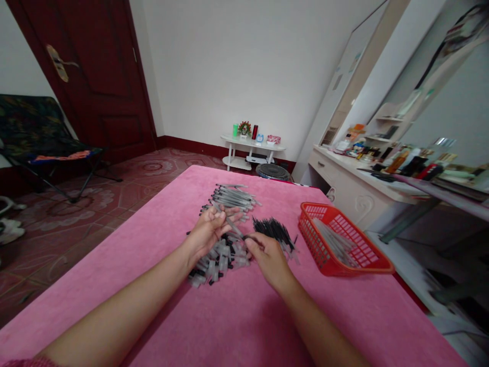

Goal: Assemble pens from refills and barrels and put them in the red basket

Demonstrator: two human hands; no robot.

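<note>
L grip [210,227] + R grip [269,256] pinching pen [234,226] at opp. ends — slantwise betw. both.

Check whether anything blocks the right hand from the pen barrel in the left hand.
Nothing visible does. The pen barrel slants from the left hand to the right hand, whose fingertips are at its lower end. The loose caps lie below on the pink cloth.

No legible txt, nos., brands or signs. Bottles [399,160] on R: any print too blurry/sm. to read. Ditto green can [235,130], far, & pens [233,197], nearer.
</note>
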